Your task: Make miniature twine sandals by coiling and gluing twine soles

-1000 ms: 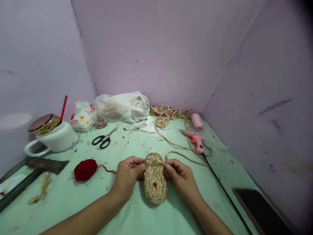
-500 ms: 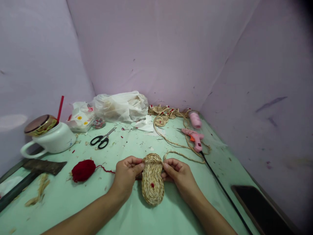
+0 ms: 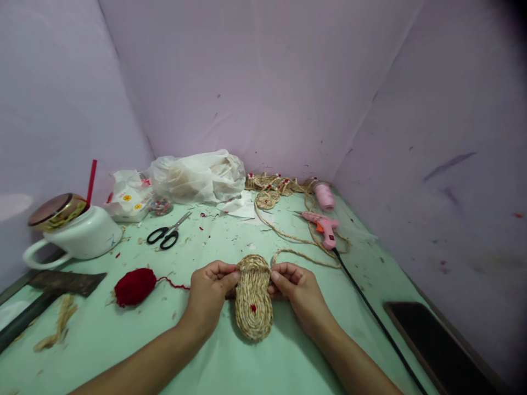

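Observation:
Between my hands is a small sole-shaped piece of coiled straw rope (image 3: 254,296), with a red yarn knot in its lower half. My left hand (image 3: 211,293) pinches its upper left edge between thumb and fingers. On the opposite edge, my right hand (image 3: 297,293) pinches it the same way, near where a loose straw rope (image 3: 304,254) leads off to the back right. A red yarn ball (image 3: 135,286) lies left of my left hand, its strand running to behind that hand. The fingers under the piece are partly hidden.
A pink glue gun (image 3: 323,226) with a black cord lies at right, near a pink thread spool (image 3: 324,196) and a phone (image 3: 440,345). Leftward are scissors (image 3: 168,232), a hatchet (image 3: 68,281) and a white mug (image 3: 84,233). A plastic bag (image 3: 197,178) sits at the back.
The whole view has shifted slightly, so everything appears a little further left. Both hands keep their pinch on the coiled straw piece; nothing was let go.

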{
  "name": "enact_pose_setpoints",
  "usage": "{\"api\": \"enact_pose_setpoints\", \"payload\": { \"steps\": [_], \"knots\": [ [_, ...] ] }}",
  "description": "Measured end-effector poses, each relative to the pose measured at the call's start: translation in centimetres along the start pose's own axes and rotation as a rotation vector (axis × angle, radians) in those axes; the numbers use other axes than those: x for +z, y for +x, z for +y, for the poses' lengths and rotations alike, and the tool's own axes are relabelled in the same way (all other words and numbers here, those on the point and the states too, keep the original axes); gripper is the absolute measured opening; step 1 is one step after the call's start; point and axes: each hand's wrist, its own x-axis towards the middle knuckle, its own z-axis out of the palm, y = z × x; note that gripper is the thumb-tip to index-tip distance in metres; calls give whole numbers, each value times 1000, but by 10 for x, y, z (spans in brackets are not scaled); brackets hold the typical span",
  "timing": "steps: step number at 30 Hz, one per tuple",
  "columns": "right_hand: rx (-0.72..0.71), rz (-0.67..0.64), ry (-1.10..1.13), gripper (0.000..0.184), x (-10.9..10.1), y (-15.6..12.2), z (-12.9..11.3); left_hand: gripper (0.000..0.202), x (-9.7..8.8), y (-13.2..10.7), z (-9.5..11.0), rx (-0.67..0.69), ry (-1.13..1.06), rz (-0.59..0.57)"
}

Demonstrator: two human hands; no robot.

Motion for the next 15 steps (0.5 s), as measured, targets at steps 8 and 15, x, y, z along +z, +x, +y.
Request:
{"api": "enact_pose_setpoints", "payload": {
  "steps": [8, 15],
  "knots": [
    [1, 10, 18, 38, -2, 1, -1, 19, -1, -1, 1, -10, 0, -53],
    [7, 20, 20, 36, -3, 2, 0, 23, -1, -2, 4, -19, 2, -67]
  ]
}}
